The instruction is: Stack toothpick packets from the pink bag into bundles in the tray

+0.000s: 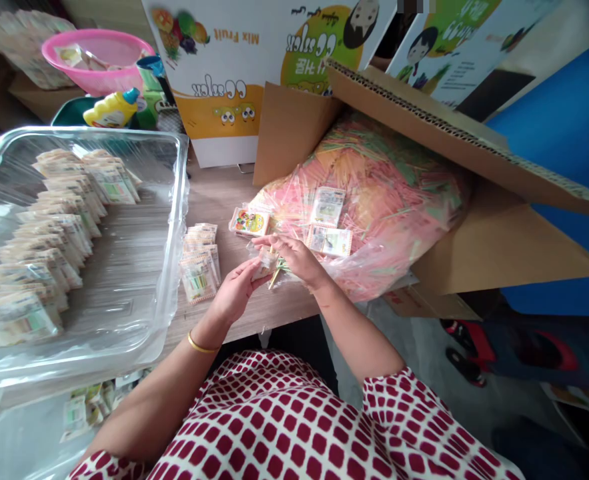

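My left hand (pixel 237 288) pinches a small clear packet (pixel 265 261) near the table's front edge. Over it, my right hand (pixel 297 259) has its fingers together, with thin yellowish sticks at the fingertips; its exact grip is partly hidden. Several thin green and yellow sticks (pixel 275 275) show just below. Beyond my hands lies a stack of printed packets (pixel 251 223). Two more packet stacks, one upper (pixel 328 205) and one lower (pixel 330 240), rest on a large clear bag of coloured sticks (pixel 389 180). Filled packets (pixel 199 273) lie in a pile left of my left hand.
A clear plastic tray (pixel 139 287) with rows of filled packets (pixel 49 233) covers the table's left side. An open cardboard box (pixel 494 247) surrounds the bag at right. Behind stand a printed carton (pixel 214 60), a pink basin (pixel 99 80) and a yellow bottle (pixel 109 112).
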`<state>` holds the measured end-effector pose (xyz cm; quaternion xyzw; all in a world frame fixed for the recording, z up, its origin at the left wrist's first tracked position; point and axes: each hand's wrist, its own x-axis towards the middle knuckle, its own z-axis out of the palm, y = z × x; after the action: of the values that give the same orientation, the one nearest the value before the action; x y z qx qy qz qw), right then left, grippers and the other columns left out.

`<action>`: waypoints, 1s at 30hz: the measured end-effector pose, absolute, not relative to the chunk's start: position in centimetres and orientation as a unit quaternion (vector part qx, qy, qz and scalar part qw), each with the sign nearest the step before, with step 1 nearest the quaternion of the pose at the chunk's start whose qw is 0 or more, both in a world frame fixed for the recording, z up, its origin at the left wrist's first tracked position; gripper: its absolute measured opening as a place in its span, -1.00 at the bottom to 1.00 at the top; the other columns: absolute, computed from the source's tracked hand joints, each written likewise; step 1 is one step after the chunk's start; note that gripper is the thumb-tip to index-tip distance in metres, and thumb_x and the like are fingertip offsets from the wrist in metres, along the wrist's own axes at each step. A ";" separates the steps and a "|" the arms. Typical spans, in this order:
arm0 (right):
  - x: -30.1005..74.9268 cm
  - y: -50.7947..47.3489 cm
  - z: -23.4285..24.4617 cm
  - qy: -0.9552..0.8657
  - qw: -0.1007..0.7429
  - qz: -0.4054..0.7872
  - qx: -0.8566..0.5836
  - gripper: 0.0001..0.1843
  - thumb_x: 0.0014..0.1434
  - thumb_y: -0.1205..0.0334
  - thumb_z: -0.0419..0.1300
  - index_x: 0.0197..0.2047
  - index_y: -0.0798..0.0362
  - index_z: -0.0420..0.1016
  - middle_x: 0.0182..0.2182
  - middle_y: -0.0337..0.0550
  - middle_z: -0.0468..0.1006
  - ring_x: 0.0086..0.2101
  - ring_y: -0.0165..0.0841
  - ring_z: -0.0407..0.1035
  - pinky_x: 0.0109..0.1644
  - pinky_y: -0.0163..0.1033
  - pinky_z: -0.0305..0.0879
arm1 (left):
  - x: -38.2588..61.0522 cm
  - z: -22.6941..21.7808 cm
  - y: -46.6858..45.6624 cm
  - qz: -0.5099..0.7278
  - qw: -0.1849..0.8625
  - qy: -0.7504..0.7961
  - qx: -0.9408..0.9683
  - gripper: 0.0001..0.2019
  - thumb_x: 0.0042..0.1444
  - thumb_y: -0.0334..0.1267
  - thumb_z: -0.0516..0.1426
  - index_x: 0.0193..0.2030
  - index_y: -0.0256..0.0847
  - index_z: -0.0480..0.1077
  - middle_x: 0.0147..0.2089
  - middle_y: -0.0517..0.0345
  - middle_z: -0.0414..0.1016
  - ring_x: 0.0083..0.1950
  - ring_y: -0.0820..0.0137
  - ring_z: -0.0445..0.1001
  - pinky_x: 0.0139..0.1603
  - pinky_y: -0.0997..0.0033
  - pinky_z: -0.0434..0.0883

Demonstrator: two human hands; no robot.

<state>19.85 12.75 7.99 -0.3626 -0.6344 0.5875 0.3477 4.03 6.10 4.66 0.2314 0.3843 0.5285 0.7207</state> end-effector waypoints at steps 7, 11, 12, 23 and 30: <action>20.1 12.4 8.7 -0.641 0.340 0.582 -0.366 -0.46 0.44 -0.21 -0.02 -0.01 -0.05 0.65 0.03 -0.11 0.66 0.09 -0.21 0.52 0.27 -0.04 0.36 | 3.9 4.5 6.1 0.524 0.727 0.392 0.208 -0.70 0.14 -0.09 0.33 -0.05 -0.19 0.63 0.15 0.02 0.61 0.27 0.12 0.48 0.25 0.07 0.50; 20.2 12.4 8.8 -0.642 0.337 0.580 -0.372 -0.46 0.42 -0.23 0.01 0.23 -0.11 0.48 0.15 -0.10 0.60 0.18 -0.21 0.45 0.30 -0.03 0.34 | 3.8 4.8 5.9 0.510 0.742 0.383 0.205 -0.68 0.18 -0.08 0.30 0.00 -0.18 0.61 0.19 0.01 0.59 0.25 0.09 0.50 0.23 0.03 0.51; 20.2 12.4 8.9 -0.649 0.324 0.578 -0.373 -0.45 0.43 -0.23 0.01 0.28 -0.13 0.43 0.18 -0.09 0.58 0.20 -0.21 0.43 0.31 -0.02 0.33 | 3.8 5.0 5.9 0.505 0.749 0.375 0.208 -0.67 0.20 -0.06 0.29 0.03 -0.17 0.60 0.21 0.01 0.58 0.25 0.09 0.51 0.23 0.03 0.50; 20.9 12.8 8.4 -0.661 0.275 0.569 -0.405 -0.69 0.36 0.00 0.18 0.00 -0.02 0.60 -0.08 -0.11 0.66 -0.04 -0.23 0.53 0.08 -0.10 0.47 | 3.5 5.1 5.4 0.456 0.768 0.379 0.244 -0.71 0.10 -0.19 0.38 -0.05 -0.21 0.59 0.01 0.00 0.65 -0.04 0.26 0.61 0.04 0.21 0.56; 21.1 12.0 9.2 -0.694 0.256 0.528 -0.418 -0.76 0.31 0.06 0.20 -0.15 0.04 0.58 -0.22 -0.19 0.63 -0.19 -0.31 0.49 -0.07 -0.23 0.40 | 3.6 5.2 4.6 0.470 0.719 0.396 0.325 -0.65 0.17 -0.08 0.32 0.03 -0.19 0.53 0.02 0.01 0.60 0.01 0.23 0.57 0.03 0.20 0.56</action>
<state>21.06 12.05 9.18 -0.4178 -0.6937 0.5282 0.2556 3.56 4.63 5.16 0.3247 0.3962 0.4703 0.7186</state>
